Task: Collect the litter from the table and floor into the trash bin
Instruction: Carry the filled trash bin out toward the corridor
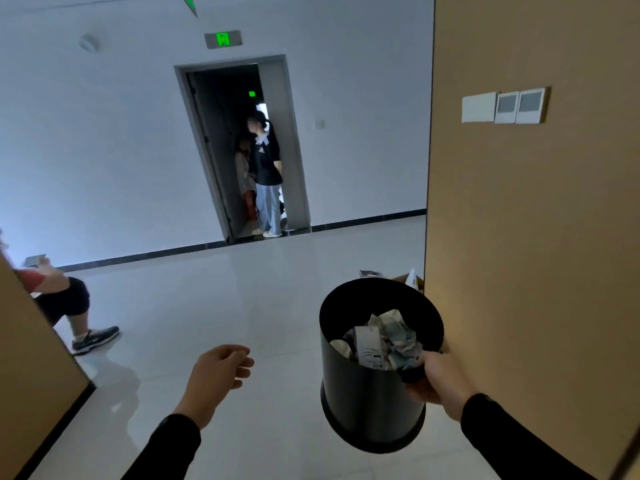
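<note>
So the right hand [437, 377] is clamped on the near rim of the black trash bin [367, 386], fingers hooked inside the edge, and the whole bin is up off the floor [214, 299], tilted a bit toward the camera. Inside there's a heap of crumpled paper litter [379, 337], white and greenish scraps plus what looks like a small carton with a printed label (can't read it). The left hand [218, 375] is out in front holding nothing, fingers loosely curled and apart. Both arms are in black sleeves.

A tan wall panel [533, 237] with three light switches [504, 106] runs along the right, just beside the bin. Behind the bin, some cardboard and paper bits [410, 279] sit on the floor by the panel's edge. Further off, two people stand in an open doorway [242, 147] under a green exit sign [222, 39], and someone is sitting at the left edge, one sneaker [95, 338] on the tiles.
</note>
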Demonstrator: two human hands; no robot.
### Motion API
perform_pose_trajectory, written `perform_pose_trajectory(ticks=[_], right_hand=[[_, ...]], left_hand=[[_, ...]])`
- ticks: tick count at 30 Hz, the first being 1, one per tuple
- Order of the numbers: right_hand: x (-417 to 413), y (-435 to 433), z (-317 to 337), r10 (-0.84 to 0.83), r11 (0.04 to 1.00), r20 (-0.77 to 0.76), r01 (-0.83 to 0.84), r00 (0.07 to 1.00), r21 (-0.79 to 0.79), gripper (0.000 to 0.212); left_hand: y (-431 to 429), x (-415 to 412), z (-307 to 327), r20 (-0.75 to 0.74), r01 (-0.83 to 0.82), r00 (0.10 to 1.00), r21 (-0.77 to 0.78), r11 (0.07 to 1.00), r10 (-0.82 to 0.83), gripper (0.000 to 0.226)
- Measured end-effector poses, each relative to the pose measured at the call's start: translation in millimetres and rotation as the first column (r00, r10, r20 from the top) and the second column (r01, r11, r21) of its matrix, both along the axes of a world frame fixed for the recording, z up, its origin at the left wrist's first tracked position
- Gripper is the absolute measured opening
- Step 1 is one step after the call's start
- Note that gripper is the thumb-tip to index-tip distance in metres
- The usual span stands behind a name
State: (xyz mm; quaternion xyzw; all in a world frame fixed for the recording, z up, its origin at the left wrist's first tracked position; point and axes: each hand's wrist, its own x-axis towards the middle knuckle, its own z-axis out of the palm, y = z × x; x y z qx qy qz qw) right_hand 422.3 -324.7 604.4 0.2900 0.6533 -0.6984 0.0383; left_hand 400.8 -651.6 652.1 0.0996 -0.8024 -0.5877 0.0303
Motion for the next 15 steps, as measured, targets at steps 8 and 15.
perform_pose_trajectory(ticks=[8, 15], right_hand=[[-121.0, -16.2, -27.8, -0.269, 0.963, 0.036, 0.27, 0.962, -0.021, 0.02], [-147.6, 23.3, -53.4, -0.522, 0.85, 0.111, 0.527, 0.846, -0.013, 0.026]], left_hand=[[11.1, -225.9, -16.4, 0.088, 0.311, 0.948, -0.039, 0.95, -0.306, 0.016], [114.9, -349.9, -26.2, 0.153, 0.625, 0.775, -0.041, 0.78, -0.613, 0.014]])
